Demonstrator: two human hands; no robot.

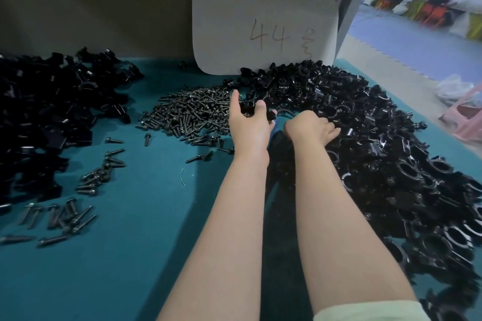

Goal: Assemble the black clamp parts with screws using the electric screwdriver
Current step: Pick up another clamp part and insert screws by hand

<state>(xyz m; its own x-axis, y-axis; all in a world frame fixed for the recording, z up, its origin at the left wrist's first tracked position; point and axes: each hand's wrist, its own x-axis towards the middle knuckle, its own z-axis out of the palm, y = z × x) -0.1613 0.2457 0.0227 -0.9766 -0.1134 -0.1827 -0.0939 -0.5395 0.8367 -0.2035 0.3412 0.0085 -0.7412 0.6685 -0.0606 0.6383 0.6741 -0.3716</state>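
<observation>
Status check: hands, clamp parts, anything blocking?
Left hand grips a clamp part. Right hand in the clamp pile, grip unclear. Screws heaped left of hands. No obstruction seen.

Black clamp parts (pixel 365 122), dark grey screws (pixel 193 112), teal table cover (pixel 130 255), white card (pixel 263 28) with red "44"

near left: bare teal mat (pixel 146 242), the widest open passage.
far left: black parts heap (pixel 52 112) blocks.
far centre: screw pile (pixel 193 114), white card (pixel 263 31) upright behind.
right: clamp ring heap (pixel 378 159) covers the mat near to far.
near left edge: loose screws (pixel 60 219) scattered.
middle: left hand (pixel 247 125) gripping a black clamp part (pixel 249 110), right hand (pixel 310 128) on the ring heap.
</observation>
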